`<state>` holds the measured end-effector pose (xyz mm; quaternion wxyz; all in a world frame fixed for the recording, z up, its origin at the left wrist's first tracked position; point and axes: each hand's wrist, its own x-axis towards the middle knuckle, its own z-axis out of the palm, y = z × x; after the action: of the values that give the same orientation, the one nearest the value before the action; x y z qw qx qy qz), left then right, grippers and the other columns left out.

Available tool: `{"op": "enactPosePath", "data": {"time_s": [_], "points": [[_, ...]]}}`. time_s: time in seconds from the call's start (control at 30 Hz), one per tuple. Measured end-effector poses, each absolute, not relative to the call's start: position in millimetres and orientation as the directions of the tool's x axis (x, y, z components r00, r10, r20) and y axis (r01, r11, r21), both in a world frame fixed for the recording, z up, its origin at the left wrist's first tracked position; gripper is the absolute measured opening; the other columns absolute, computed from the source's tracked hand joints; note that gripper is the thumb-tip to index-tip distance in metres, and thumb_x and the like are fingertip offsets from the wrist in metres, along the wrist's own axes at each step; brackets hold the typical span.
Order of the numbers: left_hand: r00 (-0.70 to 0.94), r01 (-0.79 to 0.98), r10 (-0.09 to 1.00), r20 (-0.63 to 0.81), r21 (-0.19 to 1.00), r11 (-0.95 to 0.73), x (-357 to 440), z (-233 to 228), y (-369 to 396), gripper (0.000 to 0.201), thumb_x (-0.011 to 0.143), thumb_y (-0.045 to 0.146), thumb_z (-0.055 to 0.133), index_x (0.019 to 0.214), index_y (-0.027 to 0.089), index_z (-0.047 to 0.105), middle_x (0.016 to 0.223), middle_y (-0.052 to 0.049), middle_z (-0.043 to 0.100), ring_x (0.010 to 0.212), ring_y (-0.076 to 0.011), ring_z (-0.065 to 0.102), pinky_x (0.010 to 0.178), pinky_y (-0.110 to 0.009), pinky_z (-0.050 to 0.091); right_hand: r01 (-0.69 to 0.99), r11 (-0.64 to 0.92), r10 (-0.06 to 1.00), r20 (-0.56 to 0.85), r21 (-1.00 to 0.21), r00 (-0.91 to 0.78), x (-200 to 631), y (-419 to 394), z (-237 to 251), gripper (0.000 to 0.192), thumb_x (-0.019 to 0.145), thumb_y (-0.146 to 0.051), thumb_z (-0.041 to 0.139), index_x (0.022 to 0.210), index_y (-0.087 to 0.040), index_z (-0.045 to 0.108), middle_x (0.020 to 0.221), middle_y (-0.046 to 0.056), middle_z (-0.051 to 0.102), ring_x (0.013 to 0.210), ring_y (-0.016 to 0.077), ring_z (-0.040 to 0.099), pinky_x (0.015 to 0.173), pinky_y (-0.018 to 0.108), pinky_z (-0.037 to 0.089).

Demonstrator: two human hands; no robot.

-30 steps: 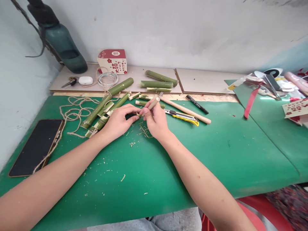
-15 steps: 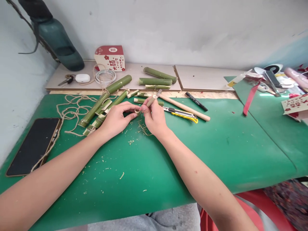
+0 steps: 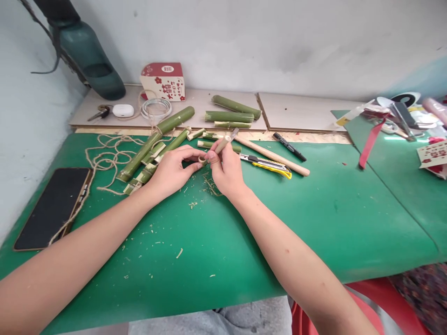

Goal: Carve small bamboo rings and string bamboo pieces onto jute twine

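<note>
My left hand [image 3: 172, 170] pinches a small bamboo ring [image 3: 202, 161] between thumb and fingertips over the green mat [image 3: 314, 218]. My right hand [image 3: 225, 170] grips a wooden-handled carving tool [image 3: 225, 143], its far end pointing up and away, its near end at the ring. Both hands meet above a scatter of bamboo shavings [image 3: 209, 186]. Split green bamboo strips [image 3: 150, 160] lie just left of my left hand.
A yellow utility knife [image 3: 267, 164], a wooden stick [image 3: 275, 157] and a black marker [image 3: 289, 146] lie right of my hands. Twine [image 3: 104, 158] and a phone [image 3: 52, 207] lie at left. Bamboo tubes [image 3: 230, 114], a red-and-white box [image 3: 163, 81], a bottle [image 3: 89, 60] stand behind. Clutter [image 3: 401, 116] fills the far right.
My hands stay together on the ring and tool with only slight finger shifts. The view has shifted a little.
</note>
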<state>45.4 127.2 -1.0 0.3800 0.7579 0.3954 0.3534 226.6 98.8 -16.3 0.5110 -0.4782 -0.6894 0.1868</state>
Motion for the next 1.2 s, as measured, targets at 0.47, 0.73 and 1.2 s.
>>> {"op": "enactPosePath", "data": {"time_s": [0.47,0.73,1.2], "points": [[0.402,0.397,0.89,0.217,0.834,-0.383,46.5,3.5,125.1,0.027,0.089,0.019,0.071,0.115,0.023,0.078,0.105,-0.004,0.075,0.089,-0.0179,0.07,0.089,-0.034,0.061,0.425,0.476,0.828,0.555,-0.77,0.077,225.8,98.8,-18.5,0.02,0.109,-0.043,0.043,0.101,-0.026,0.049,0.096,0.003,0.064,0.073,0.0159,0.06,0.07,0.035,0.054],[0.418,0.391,0.881,0.223,0.831,-0.396,45.5,2.1,125.0,0.026,0.091,0.021,0.07,0.116,0.023,0.078,0.105,-0.004,0.074,0.091,-0.0185,0.07,0.087,-0.034,0.059,0.411,0.5,0.826,0.562,-0.762,0.037,225.5,101.4,-19.6,0.017,0.109,-0.04,0.045,0.099,-0.026,0.047,0.094,0.002,0.064,0.073,0.0154,0.06,0.071,0.034,0.053],[0.415,0.408,0.881,0.228,0.819,-0.404,45.7,2.5,125.2,0.026,0.092,0.021,0.07,0.117,0.024,0.078,0.105,-0.003,0.074,0.089,-0.0184,0.07,0.086,-0.034,0.06,0.368,0.483,0.828,0.551,-0.795,0.103,223.1,98.9,-19.6,0.02,0.108,-0.045,0.045,0.101,-0.026,0.048,0.091,0.002,0.064,0.069,0.0151,0.059,0.068,0.034,0.054]]}}
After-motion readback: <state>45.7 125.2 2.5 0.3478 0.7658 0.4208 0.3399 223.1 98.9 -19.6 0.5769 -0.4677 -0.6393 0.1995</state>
